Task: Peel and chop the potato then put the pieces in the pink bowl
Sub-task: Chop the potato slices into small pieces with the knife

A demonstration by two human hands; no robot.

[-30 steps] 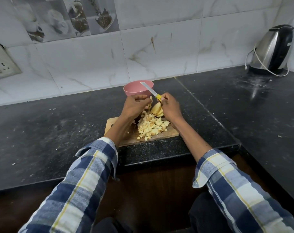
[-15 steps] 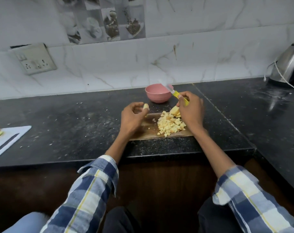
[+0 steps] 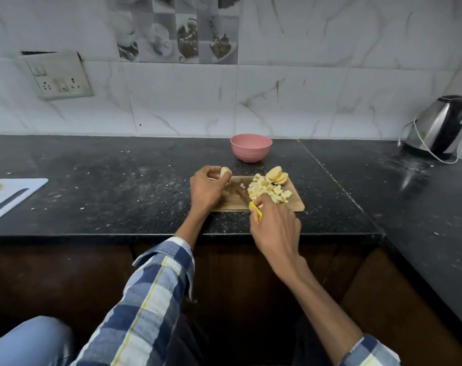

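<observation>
Head view: a potato piece (image 3: 225,171) is pinched in the fingertips of the left hand (image 3: 207,188), over the far left corner of the wooden board (image 3: 232,200). A yellow-handled knife (image 3: 255,211) is gripped by the right hand (image 3: 276,228). Diced potato (image 3: 268,192) and slices (image 3: 276,175) are heaped just beyond that hand; further beyond stands the pink bowl (image 3: 251,151)

You stand in a home kitchen. A black speckled stone bench (image 3: 118,180) runs into a corner beneath marble-look wall tiles (image 3: 317,75), some printed with cups and food. A steel electric kettle (image 3: 439,128) sits at the right, a switch-and-socket plate (image 3: 56,75) hangs on the wall, and chopping boards lie on the bench.
</observation>
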